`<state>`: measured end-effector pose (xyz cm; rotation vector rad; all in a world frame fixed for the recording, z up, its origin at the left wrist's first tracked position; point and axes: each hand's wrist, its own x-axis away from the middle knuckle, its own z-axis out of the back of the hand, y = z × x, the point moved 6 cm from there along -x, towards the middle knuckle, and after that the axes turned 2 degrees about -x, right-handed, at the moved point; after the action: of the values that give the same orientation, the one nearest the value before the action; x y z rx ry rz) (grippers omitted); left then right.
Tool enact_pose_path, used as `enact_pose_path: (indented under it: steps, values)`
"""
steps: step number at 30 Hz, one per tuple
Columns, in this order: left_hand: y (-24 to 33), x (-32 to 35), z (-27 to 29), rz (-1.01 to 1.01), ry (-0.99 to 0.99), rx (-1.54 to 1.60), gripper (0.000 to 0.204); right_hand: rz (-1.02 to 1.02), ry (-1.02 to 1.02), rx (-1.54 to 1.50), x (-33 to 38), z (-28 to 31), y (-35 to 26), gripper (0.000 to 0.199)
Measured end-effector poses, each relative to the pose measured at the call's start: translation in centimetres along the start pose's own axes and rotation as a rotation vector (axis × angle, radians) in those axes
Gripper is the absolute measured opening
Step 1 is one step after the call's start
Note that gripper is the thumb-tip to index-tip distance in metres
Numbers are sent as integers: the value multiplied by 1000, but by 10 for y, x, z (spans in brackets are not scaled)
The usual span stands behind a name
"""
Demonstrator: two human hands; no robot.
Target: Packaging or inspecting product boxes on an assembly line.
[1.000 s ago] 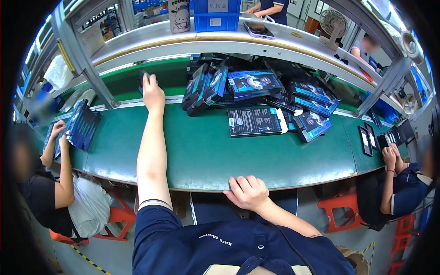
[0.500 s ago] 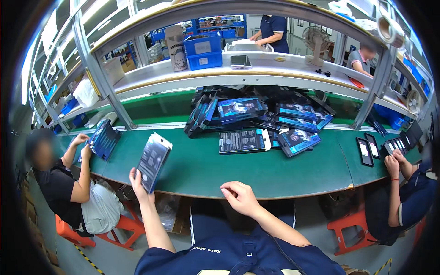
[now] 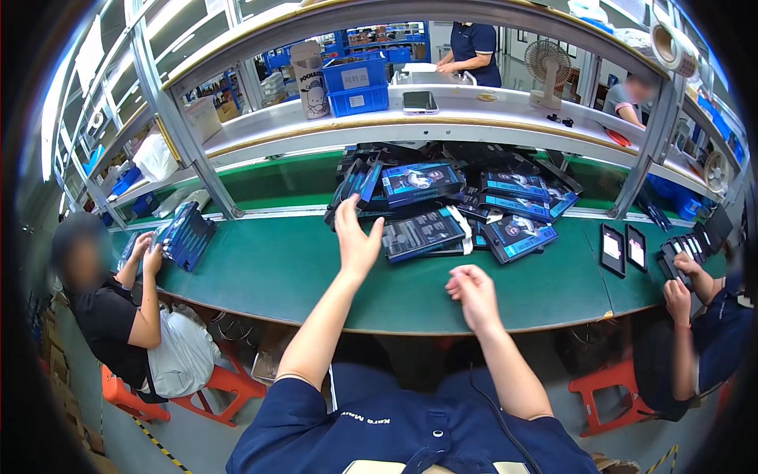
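Note:
My left hand (image 3: 357,246) is open, fingers spread and thumb apart, just left of a black-and-blue flat box (image 3: 424,234). That box lies back side up and slightly tilted on another at the front of a heap. Between my thumb and the box a narrow gap seems to show. My right hand (image 3: 475,299) hovers over the green table's front part with its fingers curled in; nothing shows in them. Right of it lies a box with a picture on its front (image 3: 517,237). Behind, a larger picture-fronted box (image 3: 422,182) rests on the heap.
A co-worker at the left handles similar boxes (image 3: 186,235). At the right, another works on black trays, near two open black cases (image 3: 613,251). Above the heap runs a shelf (image 3: 292,133) with blue bins (image 3: 357,85), a phone (image 3: 419,102) and a fan (image 3: 545,73).
My left hand has moved right and forward and let go of the box, which now lies at the front of the heap. My right hand has shifted right.

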<state>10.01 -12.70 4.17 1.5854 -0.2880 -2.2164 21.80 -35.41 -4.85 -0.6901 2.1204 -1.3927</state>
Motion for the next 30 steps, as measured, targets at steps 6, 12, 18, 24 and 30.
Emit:
enact_pose_path:
  steps: [6,12,18,24,30]
  values:
    - [55,18,-57,-333,-603,-23,60,56,194,67,-6,34,-14,13]
    - [41,29,-67,-351,-709,-50,69,171,16,586,5,-8,-23,9]
    - [21,18,-53,-272,-743,28,57,201,2,657,6,-13,-28,10]
    - [32,12,-51,-359,-598,230,31,226,-19,787,10,-17,-36,10]
    - [42,10,-47,-374,-478,400,14,270,-65,833,12,-20,-39,10]
